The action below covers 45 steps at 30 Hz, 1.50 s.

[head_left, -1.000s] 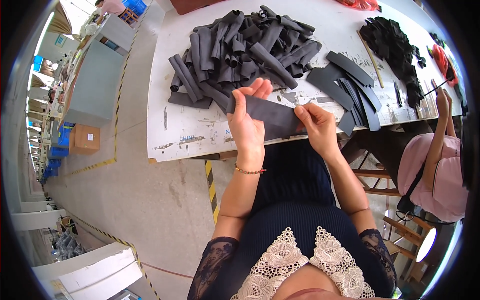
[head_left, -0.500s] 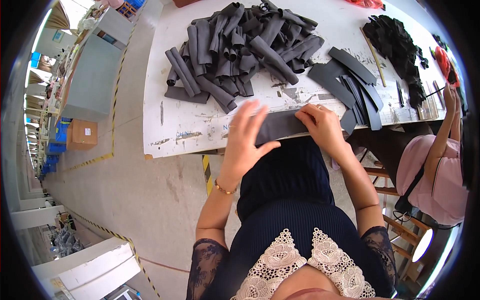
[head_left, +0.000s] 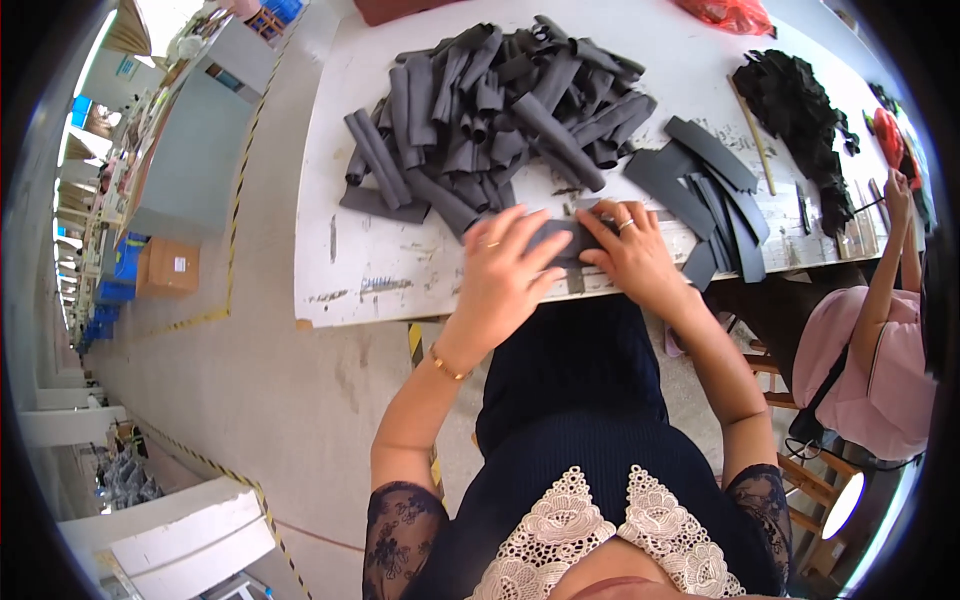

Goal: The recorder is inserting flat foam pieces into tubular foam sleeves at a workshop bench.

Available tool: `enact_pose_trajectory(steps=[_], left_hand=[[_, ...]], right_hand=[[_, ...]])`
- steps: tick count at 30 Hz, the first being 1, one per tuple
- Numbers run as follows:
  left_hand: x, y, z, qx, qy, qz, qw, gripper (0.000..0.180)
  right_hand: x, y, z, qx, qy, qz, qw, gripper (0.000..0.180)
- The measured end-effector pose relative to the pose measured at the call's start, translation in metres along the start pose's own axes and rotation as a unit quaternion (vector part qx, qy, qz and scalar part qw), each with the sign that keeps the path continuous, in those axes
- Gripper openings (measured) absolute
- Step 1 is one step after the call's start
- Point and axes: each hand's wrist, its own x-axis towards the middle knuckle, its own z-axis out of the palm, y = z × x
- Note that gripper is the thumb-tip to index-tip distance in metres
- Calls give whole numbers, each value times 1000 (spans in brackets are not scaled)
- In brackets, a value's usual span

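A dark grey strip of sheet material (head_left: 572, 243) lies by the near edge of the table, between my hands and partly hidden under them. My left hand (head_left: 505, 275) is over its left end, fingers stretched and apart; whether the fingertips touch the strip is hard to tell. At the strip's right end, my right hand (head_left: 640, 255) has its fingers bent and thumb in, closed on the material. Just beyond my hands rises a big heap of dark grey rolled strips (head_left: 480, 120). Flat dark grey strips (head_left: 700, 195) are fanned out right of my right hand.
On the white table (head_left: 335, 285) are a wooden stick (head_left: 752, 135), a pile of black material (head_left: 795, 110) and a red plastic bag (head_left: 730, 14). A co-worker in pink (head_left: 865, 370) sits at the right. A cardboard box (head_left: 168, 266) stands on the floor at left.
My left hand has moved right, over the strip. My right hand has shifted slightly, its fingers now further over the material. Less of the strip shows between my hands.
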Motion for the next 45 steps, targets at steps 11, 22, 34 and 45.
enact_pose_trajectory(steps=[11,22,34,45], left_hand=[[-16,-136,-15,-46,75,-390,917,37],[-8,-59,-5,-628,156,-369,667,25],[13,-31,15,-749,188,-383,506,21],[16,-28,19,-755,183,-386,497,25]], right_hand=[[1,71,-21,-236,-48,97,966,32],[-7,77,-53,-104,-66,88,988,11],[-1,-24,-73,336,-11,118,934,36],[11,-26,-87,188,68,14,980,48]])
